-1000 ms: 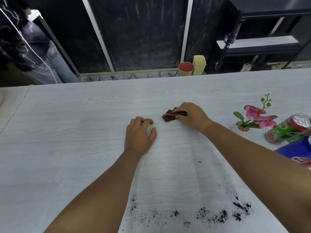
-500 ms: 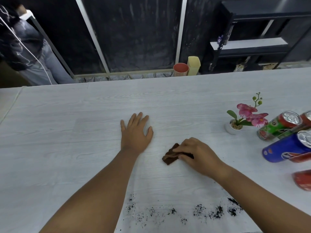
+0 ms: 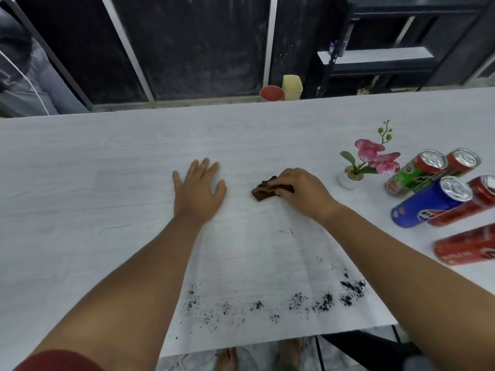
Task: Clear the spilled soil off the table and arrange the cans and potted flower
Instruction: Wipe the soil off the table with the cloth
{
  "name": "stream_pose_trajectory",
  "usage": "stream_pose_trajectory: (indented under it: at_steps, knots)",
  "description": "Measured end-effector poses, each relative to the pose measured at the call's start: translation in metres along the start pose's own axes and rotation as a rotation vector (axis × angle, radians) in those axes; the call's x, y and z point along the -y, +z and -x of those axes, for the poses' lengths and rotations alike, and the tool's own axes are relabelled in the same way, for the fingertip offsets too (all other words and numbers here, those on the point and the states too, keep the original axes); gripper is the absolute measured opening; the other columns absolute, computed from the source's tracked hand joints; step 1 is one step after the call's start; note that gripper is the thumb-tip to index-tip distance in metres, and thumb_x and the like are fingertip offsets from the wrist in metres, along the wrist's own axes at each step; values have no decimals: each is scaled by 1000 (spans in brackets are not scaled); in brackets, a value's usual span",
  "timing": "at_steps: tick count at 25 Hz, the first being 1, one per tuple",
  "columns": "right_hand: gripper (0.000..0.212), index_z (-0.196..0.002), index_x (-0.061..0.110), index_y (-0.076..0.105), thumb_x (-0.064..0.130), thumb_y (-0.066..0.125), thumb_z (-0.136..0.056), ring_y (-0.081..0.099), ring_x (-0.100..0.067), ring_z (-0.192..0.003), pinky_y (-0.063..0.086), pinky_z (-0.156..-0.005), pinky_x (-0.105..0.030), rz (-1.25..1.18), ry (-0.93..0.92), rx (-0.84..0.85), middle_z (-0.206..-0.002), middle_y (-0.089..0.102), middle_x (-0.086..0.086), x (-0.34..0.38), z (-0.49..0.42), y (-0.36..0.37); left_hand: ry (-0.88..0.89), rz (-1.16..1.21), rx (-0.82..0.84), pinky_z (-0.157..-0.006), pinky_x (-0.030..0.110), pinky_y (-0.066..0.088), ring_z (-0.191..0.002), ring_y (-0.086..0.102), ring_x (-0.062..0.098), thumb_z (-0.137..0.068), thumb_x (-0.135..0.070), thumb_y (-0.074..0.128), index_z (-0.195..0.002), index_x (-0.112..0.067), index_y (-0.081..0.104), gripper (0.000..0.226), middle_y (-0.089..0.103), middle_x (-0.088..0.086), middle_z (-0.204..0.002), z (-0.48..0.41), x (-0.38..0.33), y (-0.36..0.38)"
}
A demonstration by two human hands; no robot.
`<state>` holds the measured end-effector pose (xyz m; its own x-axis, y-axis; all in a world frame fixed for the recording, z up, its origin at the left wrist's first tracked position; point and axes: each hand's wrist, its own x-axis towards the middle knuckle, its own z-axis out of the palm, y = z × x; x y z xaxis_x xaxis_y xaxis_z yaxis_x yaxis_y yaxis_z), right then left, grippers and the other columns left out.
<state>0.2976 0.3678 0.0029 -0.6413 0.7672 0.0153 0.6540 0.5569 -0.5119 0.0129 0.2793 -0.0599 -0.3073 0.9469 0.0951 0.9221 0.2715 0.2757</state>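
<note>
The white table (image 3: 93, 162) fills almost all of my view, and I have both arms stretched over it. The left hand (image 3: 198, 191) lies flat on the bare surface, fingers straight and a little spread, holding nothing. I judge it is there only to steady the body while the other hand wipes. The right hand (image 3: 302, 192) is near it, with fingers curled over a small brown cloth (image 3: 263, 190) and pressing it on the table. At the right side the cans (image 3: 426, 207) lie on their sides, several touching each other, so they are not yet arranged. The potted flower (image 3: 367, 164) stands upright just beside them, apart from the cloth. The spilled soil (image 3: 321, 301) is a loose band of dark crumbs near the near edge, well apart from the cloth. I think the cloth sits on the far side so that a stroke can pull the crumbs toward that edge.
</note>
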Motion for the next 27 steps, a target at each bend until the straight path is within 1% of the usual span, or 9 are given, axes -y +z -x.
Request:
stream_pose_trajectory:
  at_steps: [4,8,10,13,17,19,21,24,27]
  knots:
    - [30,-127,18,81,12,76,-99,66,-22,-110,50,-93,-29,-29,-79,-55,-118,77,-1,18,87,11,3,17,-22,-129,65,6,-164,24,20,-105,-62,30,-162,-32,45,67,36,-4,-174,2,3,1]
    - [28,-125,19,82,13,77,-98,69,-19,-110,55,-96,-32,-50,-93,43,-119,78,1,26,129,4,-9,108,5,-131,57,8,-163,27,20,-108,-54,46,-160,-30,50,57,39,-3,-172,10,5,-4]
    - [27,-123,19,82,13,78,-97,69,-18,-107,54,-97,-32,-113,3,-63,-115,77,4,14,131,-11,24,195,18,-131,50,13,-161,32,21,-108,-42,56,-156,-28,56,50,44,-2,-169,23,16,-10]
    - [26,-122,20,81,13,78,-97,69,-20,-103,52,-90,-31,-100,250,-365,-108,74,4,-21,131,-37,93,275,-5,-129,39,24,-157,41,20,-107,-28,63,-150,-27,64,42,53,-4,-162,66,51,-27]
    - [30,-131,20,77,18,70,-102,67,-30,-105,46,-81,-30,14,584,-391,-118,73,-8,-50,140,-37,78,215,-51,-130,29,23,-157,38,11,-111,-41,53,-153,-31,59,44,50,-15,-162,143,108,-49]
    - [29,-129,19,78,17,69,-102,66,-30,-97,44,-75,-31,57,545,-364,-110,70,-8,-39,143,-22,56,197,-70,-130,26,18,-158,35,8,-109,-46,48,-154,-28,58,49,49,-16,-162,164,118,-49]
    - [25,-125,20,80,17,70,-101,62,-26,-88,46,-71,-34,82,447,-333,-99,67,-5,-16,145,-7,20,189,-97,-130,34,26,-156,39,11,-109,-42,53,-151,-27,61,46,52,-14,-161,165,117,-46]
    - [26,-125,17,80,16,74,-100,63,-25,-92,50,-74,-34,32,294,-290,-97,68,-4,21,152,15,15,184,-143,-125,41,36,-151,46,14,-104,-31,65,-145,-25,66,41,58,-11,-157,161,115,-41]
    - [27,-125,21,81,17,77,-99,66,-16,-95,50,-81,-25,-139,238,-169,-102,71,3,42,155,28,35,186,-159,-124,38,36,-151,46,13,-103,-29,67,-145,-26,66,42,58,-13,-156,161,120,-38]
